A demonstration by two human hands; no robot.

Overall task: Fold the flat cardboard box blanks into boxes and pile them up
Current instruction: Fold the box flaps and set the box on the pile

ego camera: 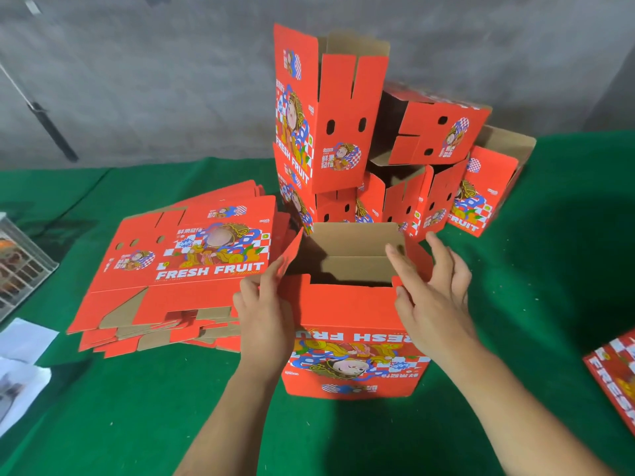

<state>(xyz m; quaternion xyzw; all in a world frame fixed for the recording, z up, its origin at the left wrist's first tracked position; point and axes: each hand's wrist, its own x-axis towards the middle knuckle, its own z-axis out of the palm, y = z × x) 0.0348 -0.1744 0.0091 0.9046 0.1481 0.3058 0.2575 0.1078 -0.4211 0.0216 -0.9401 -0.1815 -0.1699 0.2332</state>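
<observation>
A red "FRESH FRUIT" cardboard box (354,341) stands upside down in front of me on the green table, its brown bottom flaps partly folded inward. My left hand (264,314) pinches the box's left flap at its lower edge. My right hand (433,286) rests on the right flap, fingers spread and nearly straight. A stack of flat red box blanks (178,269) lies to the left. Behind the box rises a pile of folded boxes (371,142), some upright, some tipped.
The green table cloth (137,407) covers the surface. A clear container (20,262) and white papers (20,365) sit at the left edge. Another red printed box or blank (615,376) shows at the right edge. A grey wall stands behind.
</observation>
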